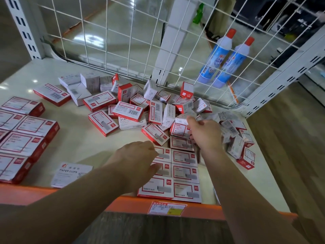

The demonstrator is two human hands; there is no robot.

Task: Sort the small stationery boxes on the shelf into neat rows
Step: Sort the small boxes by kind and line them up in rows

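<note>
Several small red-and-white stationery boxes lie in a loose heap point(154, 110) across the middle and right of the cream shelf point(79, 138). A tidy block of flat boxes point(185, 170) sits in two columns near the front edge. My left hand point(139, 161) rests on that block's left column, fingers straight. My right hand point(204, 132) reaches into the heap above the block, its fingers curled over a red-framed box point(179, 129); whether it grips the box is unclear. Larger red boxes point(26, 136) stand in rows at the left. A white paper clips box point(70, 173) lies alone near the front.
A white wire grid point(140, 41) closes the back and right side of the shelf. Two blue bottles with red caps point(226, 57) stand behind the grid. An orange rail with a price label point(167, 207) runs along the front edge.
</note>
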